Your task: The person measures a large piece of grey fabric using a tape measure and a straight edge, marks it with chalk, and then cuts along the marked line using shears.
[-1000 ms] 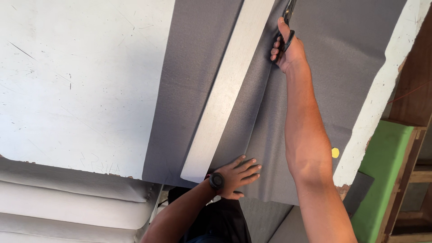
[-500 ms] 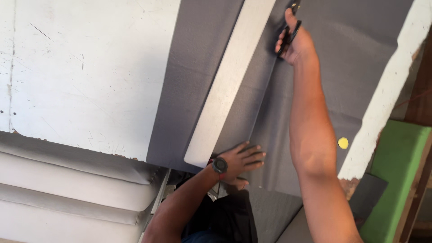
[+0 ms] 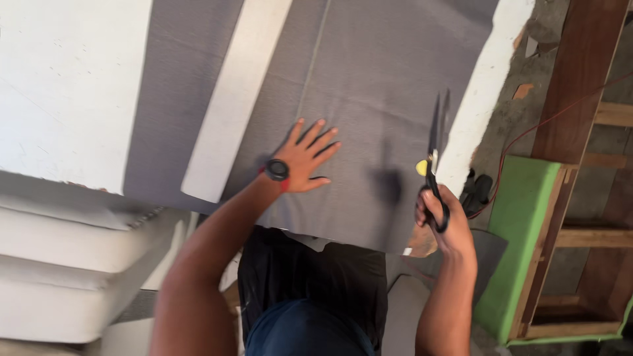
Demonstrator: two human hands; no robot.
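Observation:
A grey fabric sheet (image 3: 369, 86) lies spread over a white table (image 3: 72, 86). My left hand (image 3: 308, 158), with a black wristwatch, rests flat on the fabric with fingers spread. My right hand (image 3: 443, 221) grips black-handled scissors (image 3: 435, 142) near the fabric's right edge, blades pointing away from me and lifted above the cloth. A long white straightedge strip (image 3: 234, 105) lies on the fabric left of my left hand. A thin cut line runs up the fabric beyond my left hand.
White foam slabs (image 3: 59, 264) are stacked at the lower left. A green padded piece (image 3: 527, 217) and a wooden frame (image 3: 580, 165) stand on the right, with a red cable and rough floor beside them. A small yellow object (image 3: 421, 167) sits by the table edge.
My right hand has pulled the scissors back from the far end of the fabric to its near right edge. My left hand shifted onto the middle of the cloth. The camera view moved.

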